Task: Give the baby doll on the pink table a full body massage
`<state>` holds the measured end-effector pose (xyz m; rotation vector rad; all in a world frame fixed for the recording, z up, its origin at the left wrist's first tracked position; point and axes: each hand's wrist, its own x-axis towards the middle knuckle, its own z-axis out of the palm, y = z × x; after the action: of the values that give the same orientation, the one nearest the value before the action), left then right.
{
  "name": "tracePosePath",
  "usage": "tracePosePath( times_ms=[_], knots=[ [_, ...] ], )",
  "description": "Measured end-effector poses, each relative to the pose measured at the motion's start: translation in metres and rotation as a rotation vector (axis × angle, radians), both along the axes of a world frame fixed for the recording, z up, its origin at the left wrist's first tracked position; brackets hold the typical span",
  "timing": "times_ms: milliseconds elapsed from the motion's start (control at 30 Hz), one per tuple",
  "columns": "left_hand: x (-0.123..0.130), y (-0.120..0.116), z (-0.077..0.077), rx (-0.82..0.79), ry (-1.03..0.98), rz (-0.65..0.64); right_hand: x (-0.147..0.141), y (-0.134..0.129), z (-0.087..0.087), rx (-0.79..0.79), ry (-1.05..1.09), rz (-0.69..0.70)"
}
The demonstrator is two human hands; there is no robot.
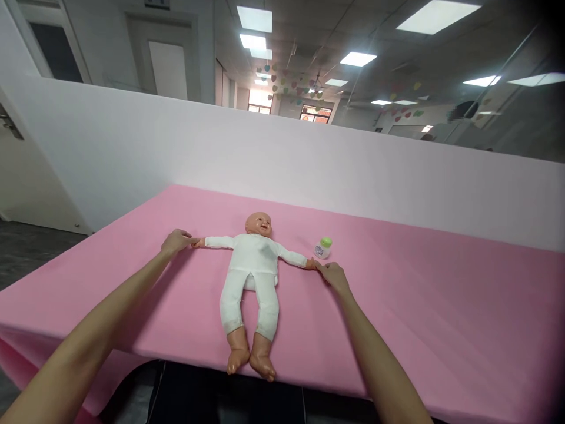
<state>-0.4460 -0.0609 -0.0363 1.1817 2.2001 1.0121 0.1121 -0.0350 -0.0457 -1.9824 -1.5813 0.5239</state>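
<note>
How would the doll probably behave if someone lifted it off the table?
The doll would probably flop at the limbs, since its arms and legs look covered in soft white cloth. Its head looks smooth and firmer, so it might loll. The bare, shiny feet could be somewhat slippery to grip.

Green-lidded jar [322,249], just beyond the right fingers [325,270]. Pink cloth [432,306], spread beneath the fingers of both hands and past them on either side. White partition [309,165], upright beyond the fingers. Door [39,182] with handle [12,128], well left of the left fingers [189,238]. High and far beyond the fingers: lit ceiling panels [435,16], a window [315,115], and blurred hanging ornaments [273,78], apparently heart-shaped.
</note>
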Motion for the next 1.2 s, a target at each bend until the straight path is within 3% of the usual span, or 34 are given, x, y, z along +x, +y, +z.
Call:
tracePosePath(
  times_ms=[100,167,233,400,467,533,567,667,800,1000,1200],
  knots=[
    [0.022,-0.013,0.006,0.185,0.220,0.010,-0.003,-0.006,0.000,-0.038,-0.016,-0.034],
    [0.044,-0.023,0.012,0.314,0.293,-0.086,-0.004,-0.010,-0.001,-0.003,-0.056,-0.077],
    [0.072,-0.031,0.019,0.411,0.233,-0.223,-0.005,-0.013,-0.002,0.036,-0.077,-0.093],
    [0.174,-0.031,0.041,0.494,-0.282,-0.596,-0.003,-0.010,0.003,0.252,0.061,0.024],
    [0.226,-0.023,0.049,0.387,-0.602,-0.731,-0.002,-0.002,0.008,0.371,0.075,0.020],
    [0.278,-0.011,0.055,0.180,-0.933,-0.822,0.000,0.009,0.012,0.490,0.031,0.009],
    [0.302,-0.003,0.057,0.083,-1.070,-0.819,0.002,0.015,0.013,0.546,-0.008,0.018],
    [0.364,0.024,0.057,-0.034,-1.328,-0.604,0.008,0.033,0.010,0.662,-0.157,0.106],
    [0.411,0.056,0.050,-0.098,-1.452,-0.406,0.018,0.051,-0.004,0.639,-0.278,0.256],
    [0.437,0.069,0.044,-0.086,-1.515,-0.368,0.023,0.058,-0.017,0.555,-0.293,0.318],
    [0.435,0.058,0.050,-0.108,-1.513,-0.320,0.016,0.045,0.002,0.509,-0.167,0.327]
  ],
)
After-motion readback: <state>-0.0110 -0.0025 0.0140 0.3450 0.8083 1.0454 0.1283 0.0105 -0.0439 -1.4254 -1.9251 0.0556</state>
